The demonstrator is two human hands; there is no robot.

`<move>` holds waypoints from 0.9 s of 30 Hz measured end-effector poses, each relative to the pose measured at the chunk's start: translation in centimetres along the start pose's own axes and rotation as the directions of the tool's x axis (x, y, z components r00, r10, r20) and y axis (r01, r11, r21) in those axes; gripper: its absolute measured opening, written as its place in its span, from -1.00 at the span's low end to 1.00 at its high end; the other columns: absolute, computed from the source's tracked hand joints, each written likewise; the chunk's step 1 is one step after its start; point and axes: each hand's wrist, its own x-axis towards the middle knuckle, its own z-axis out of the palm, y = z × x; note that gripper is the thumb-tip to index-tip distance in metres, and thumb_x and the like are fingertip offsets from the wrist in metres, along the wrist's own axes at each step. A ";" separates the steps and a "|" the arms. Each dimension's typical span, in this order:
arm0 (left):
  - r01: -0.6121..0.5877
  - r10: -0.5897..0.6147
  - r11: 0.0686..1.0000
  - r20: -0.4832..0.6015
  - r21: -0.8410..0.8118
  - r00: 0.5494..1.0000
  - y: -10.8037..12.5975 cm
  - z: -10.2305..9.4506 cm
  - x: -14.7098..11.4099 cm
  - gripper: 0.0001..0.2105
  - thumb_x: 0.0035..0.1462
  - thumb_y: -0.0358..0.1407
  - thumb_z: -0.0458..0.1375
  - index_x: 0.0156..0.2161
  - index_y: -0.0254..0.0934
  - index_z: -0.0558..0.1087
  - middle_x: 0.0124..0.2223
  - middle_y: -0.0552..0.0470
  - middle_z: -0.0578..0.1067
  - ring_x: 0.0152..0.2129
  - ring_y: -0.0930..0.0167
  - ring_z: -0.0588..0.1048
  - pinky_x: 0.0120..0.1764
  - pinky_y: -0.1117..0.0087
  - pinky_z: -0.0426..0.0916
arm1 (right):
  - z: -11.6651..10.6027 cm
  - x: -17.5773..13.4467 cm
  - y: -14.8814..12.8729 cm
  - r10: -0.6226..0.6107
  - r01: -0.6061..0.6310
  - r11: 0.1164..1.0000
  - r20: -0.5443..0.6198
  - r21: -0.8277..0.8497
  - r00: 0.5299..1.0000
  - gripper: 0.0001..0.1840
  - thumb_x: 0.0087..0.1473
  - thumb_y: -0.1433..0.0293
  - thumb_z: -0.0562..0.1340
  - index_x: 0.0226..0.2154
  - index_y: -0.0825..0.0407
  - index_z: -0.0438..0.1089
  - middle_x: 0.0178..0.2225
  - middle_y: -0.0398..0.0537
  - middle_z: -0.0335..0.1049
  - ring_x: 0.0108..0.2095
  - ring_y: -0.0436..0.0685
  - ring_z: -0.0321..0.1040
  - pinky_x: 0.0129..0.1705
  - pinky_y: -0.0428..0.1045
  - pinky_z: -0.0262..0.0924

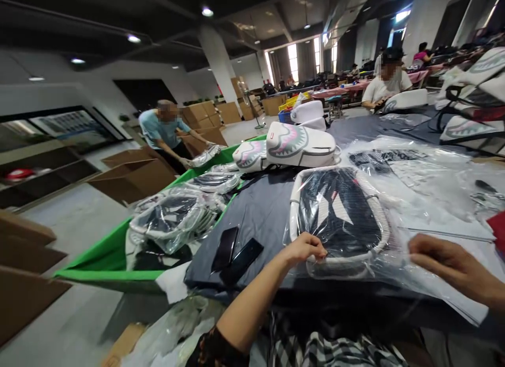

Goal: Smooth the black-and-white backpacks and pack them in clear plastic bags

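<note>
A white-edged backpack with a dark back panel [335, 214] lies flat on the dark cloth-covered table, inside a clear plastic bag [343, 269]. My left hand [303, 249] is closed in a pinch at the bag's near edge, by the backpack's lower rim. To the right of the backpack, my right hand [445, 264] hovers with curled fingers, slightly blurred; whether it grips the plastic there I cannot make out. White backpacks with a shark-mouth print [300, 146] stand behind the bagged one. Two dark phones [240, 259] lie left of my left hand.
Several bagged backpacks [169, 219] fill a green-sided bin [94, 261] at the left, where a person [163, 127] handles another bag. Clear plastic bags [430, 182] spread over the table's right side. Another person [389, 82] works across the table. Cardboard boxes [126, 177] stand left.
</note>
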 end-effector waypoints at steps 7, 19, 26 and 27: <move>0.040 -0.040 0.999 0.040 -0.001 0.998 0.1 0.1 0.2 -0.68 -0.29 -0.09 0.40 -0.61 -0.30 0.47 -0.60 0.09 0.46 -0.56 0.45 0.40 -0.32 0.36 0.27 | 5.6 8.4 -1.7 -0.069 0.390 0.738 0.513 -0.551 0.856 -0.81 0.08 0.27 0.27 -0.46 -0.05 0.28 -0.51 -0.19 0.40 -0.50 0.06 0.31 -0.46 -0.04 -0.11; 0.034 -0.043 0.992 0.082 0.118 0.996 0.3 -0.1 0.0 -0.68 0.02 -0.12 0.35 -0.55 -0.30 0.42 -0.56 0.10 0.43 -0.48 0.42 0.43 -0.16 0.29 0.34 | 6.0 5.5 -1.5 0.179 0.108 0.745 0.352 -0.659 0.919 -0.72 0.08 0.19 0.27 -0.41 -0.07 0.15 -0.40 -0.16 0.43 -0.40 0.11 0.34 -0.37 -0.02 -0.03; -0.232 0.505 0.417 -0.012 0.879 0.863 -1.0 -0.3 -5.9 -0.79 0.19 -0.23 0.34 -0.07 -0.14 0.55 -0.19 0.04 0.63 0.12 0.21 0.38 0.35 -0.20 -0.26 | 7.1 7.6 -1.1 0.251 0.133 0.719 0.434 -0.682 0.865 -0.55 -0.05 0.13 0.38 -0.45 -0.07 0.10 -0.45 -0.13 0.42 -0.40 0.20 0.37 -0.42 0.00 -0.19; -0.183 0.525 0.353 -0.033 0.917 0.851 -1.4 -0.7 -6.6 -0.82 0.20 -0.24 0.33 -0.09 -0.15 0.55 -0.22 0.04 0.63 0.10 0.23 0.40 0.35 -0.20 -0.23 | 7.0 7.6 -0.8 0.250 0.136 0.718 0.435 -0.683 0.865 -0.56 -0.03 0.12 0.37 -0.45 -0.07 0.09 -0.45 -0.13 0.42 -0.40 0.21 0.37 -0.41 0.00 -0.19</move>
